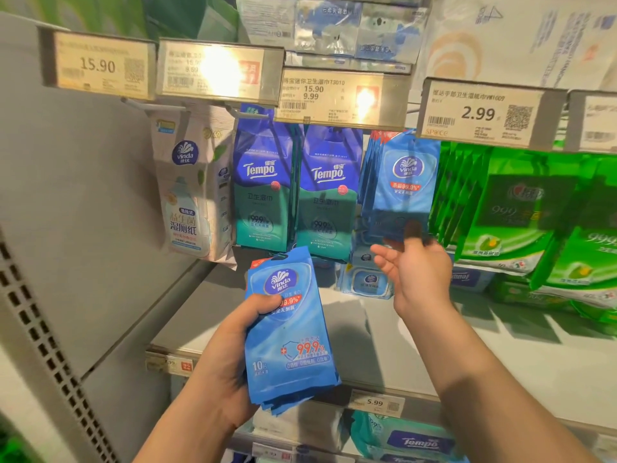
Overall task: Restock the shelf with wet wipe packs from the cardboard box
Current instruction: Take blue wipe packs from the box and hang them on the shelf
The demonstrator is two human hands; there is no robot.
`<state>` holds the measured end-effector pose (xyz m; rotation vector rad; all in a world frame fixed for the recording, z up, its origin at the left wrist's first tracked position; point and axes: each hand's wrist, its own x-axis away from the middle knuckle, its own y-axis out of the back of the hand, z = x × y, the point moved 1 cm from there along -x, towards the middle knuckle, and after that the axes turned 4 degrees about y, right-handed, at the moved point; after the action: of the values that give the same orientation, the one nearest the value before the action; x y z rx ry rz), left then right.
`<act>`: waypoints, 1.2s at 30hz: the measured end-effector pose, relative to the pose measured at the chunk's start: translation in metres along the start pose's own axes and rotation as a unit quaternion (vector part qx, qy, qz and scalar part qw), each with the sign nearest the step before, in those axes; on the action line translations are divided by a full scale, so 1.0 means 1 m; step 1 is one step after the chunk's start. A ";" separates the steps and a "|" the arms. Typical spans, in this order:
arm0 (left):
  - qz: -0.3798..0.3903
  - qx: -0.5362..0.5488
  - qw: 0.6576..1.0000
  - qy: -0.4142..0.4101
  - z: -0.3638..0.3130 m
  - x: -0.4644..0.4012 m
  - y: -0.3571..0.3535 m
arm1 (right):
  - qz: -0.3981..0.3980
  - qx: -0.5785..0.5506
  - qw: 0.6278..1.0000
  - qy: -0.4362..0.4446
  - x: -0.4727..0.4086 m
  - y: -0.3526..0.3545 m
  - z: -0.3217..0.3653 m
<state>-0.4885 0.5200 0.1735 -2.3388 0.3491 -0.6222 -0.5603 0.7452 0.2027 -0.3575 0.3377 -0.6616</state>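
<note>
The left hand point(233, 345) grips a stack of blue Vinda wet wipe packs point(288, 332); the right hand point(414, 265), fingers loosely spread, touches the hanging Vinda packs point(400, 185), which could slip off their peg if nudged.

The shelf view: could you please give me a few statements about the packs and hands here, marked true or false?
1. The left hand grips a stack of blue packs. True.
2. The right hand holds a green pack. False: it touches the bottom of the hanging blue packs.
3. The green packs hang to the right of the hanging blue packs. True.
4. The tag above the hanging blue packs reads 15.90. False: it reads 2.99.
5. Two Tempo packs hang to the left of the hanging blue packs. True.
</note>
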 end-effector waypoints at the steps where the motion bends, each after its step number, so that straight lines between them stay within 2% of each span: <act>1: 0.000 -0.001 1.000 -0.001 0.000 0.000 0.000 | 0.000 -0.001 1.000 -0.003 -0.001 0.000 -0.001; 5: -0.003 -0.004 1.000 -0.009 -0.001 0.001 0.001 | 0.004 -0.024 0.999 -0.036 0.003 0.001 -0.003; 10: 0.000 -0.004 1.000 -0.017 0.002 -0.001 0.004 | -0.002 -0.033 0.992 -0.120 0.020 0.009 -0.001; 12: 0.004 -0.006 1.000 -0.021 0.004 -0.002 0.004 | 0.034 -0.004 0.990 -0.139 0.033 0.013 0.003; 14: 0.008 -0.008 1.000 -0.024 0.006 -0.003 0.003 | 0.111 0.067 0.980 -0.149 0.051 0.016 0.009; 16: 0.007 -0.012 1.000 -0.025 0.008 -0.005 0.001 | 0.217 0.161 0.950 -0.159 0.073 0.019 0.018; 19: 0.007 -0.030 0.999 -0.020 0.012 -0.008 -0.003 | 0.375 0.319 0.856 -0.154 0.102 0.022 0.031; 21: 0.001 -0.052 0.999 -0.015 0.016 -0.013 -0.003 | 0.413 0.406 0.806 -0.123 0.111 0.024 0.034; 22: -0.004 -0.062 0.998 -0.013 0.017 -0.014 -0.003 | 0.412 0.422 0.800 -0.108 0.113 0.025 0.034; 25: -0.005 -0.073 0.997 -0.007 0.021 -0.019 -0.004 | 0.406 0.400 0.816 -0.102 0.113 0.029 0.028; 31: 0.014 -0.054 0.998 -0.001 0.028 -0.025 -0.007 | 0.358 0.316 0.858 -0.190 0.108 0.041 0.023; 34: 0.017 -0.055 0.998 -0.004 0.029 -0.026 -0.007 | 0.323 0.292 0.881 -0.184 0.106 0.045 0.022; 36: 0.011 -0.066 0.998 -0.011 0.028 -0.027 -0.006 | 0.293 0.291 0.899 -0.149 0.103 0.048 0.023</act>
<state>-0.4966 0.5509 0.1497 -2.4626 0.4166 -0.5785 -0.4493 0.7184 0.1829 0.2210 -0.0635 -0.0843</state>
